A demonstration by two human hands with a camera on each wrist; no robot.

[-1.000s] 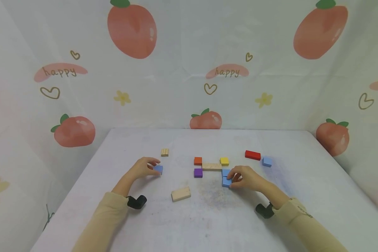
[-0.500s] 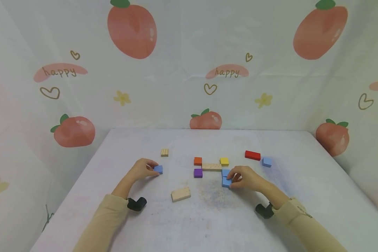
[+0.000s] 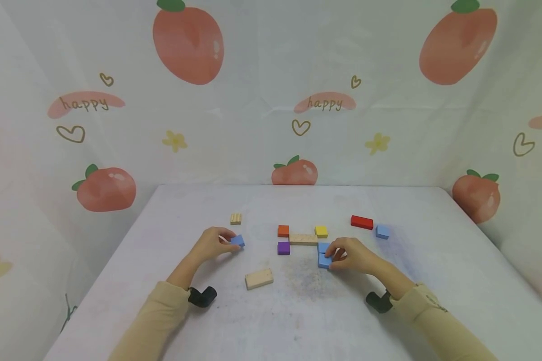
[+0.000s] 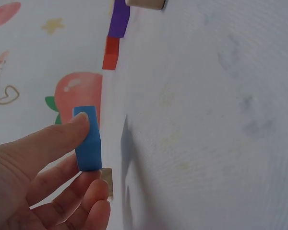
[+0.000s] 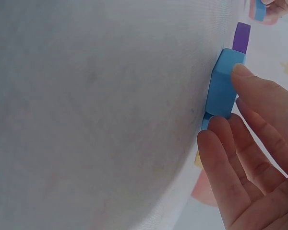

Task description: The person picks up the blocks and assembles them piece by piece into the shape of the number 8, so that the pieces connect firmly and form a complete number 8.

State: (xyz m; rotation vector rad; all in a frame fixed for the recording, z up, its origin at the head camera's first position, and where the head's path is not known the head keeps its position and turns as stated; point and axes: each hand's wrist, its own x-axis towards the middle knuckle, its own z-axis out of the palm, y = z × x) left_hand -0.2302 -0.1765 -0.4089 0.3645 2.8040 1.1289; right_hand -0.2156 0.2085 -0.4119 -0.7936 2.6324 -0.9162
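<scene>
My left hand point(image 3: 214, 244) pinches a blue block point(image 3: 238, 240) between thumb and fingers; in the left wrist view that block point(image 4: 89, 139) is raised off the white table, its shadow beside it. At the right of the central layout, my right hand point(image 3: 354, 254) holds another blue block point(image 3: 324, 261), thumb on one side and fingers on the other. Directly behind that one lies a further blue block point(image 3: 323, 246). A long pale wooden block point(image 3: 303, 239) joins this group, with an orange-red block point(image 3: 283, 230), a purple block point(image 3: 283, 248) and a yellow block point(image 3: 321, 231) at its ends.
A striped wooden block point(image 3: 236, 218) lies behind the left hand. Nearer the front is a plain wooden block point(image 3: 259, 279). To the right at the back sit a red block point(image 3: 362, 222) and a loose blue block point(image 3: 382, 231). A printed curtain point(image 3: 244, 150) hangs behind the table.
My left hand has taken hold of its blue block, lifted it and carried it a little to the right, with the block now turned. The right hand has stayed in place.
</scene>
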